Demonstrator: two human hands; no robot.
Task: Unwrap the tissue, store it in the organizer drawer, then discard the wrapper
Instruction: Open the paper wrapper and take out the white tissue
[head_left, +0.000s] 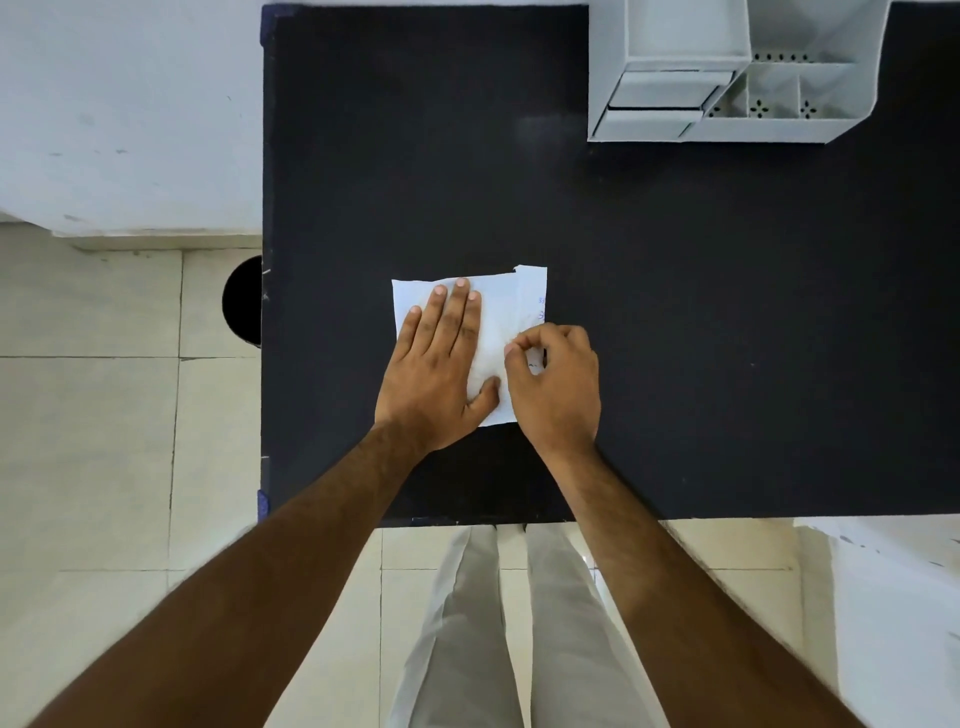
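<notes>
A white wrapped tissue (496, 317) lies flat on the black table (415, 156), near its front edge. My left hand (439, 364) rests flat on the tissue's left part, fingers spread and pressing down. My right hand (558, 379) is at the packet's right side, with thumb and fingers pinched on the white wrapper flap (534, 296), which bears faint blue print. The white organizer (727, 73) stands at the table's far right, with a drawer (660, 98) at its lower left that looks slightly pulled out.
A round black bin (244, 301) stands on the tiled floor just left of the table. A white wall runs along the far left. My legs in light trousers are below the table's front edge. A white surface shows at the lower right.
</notes>
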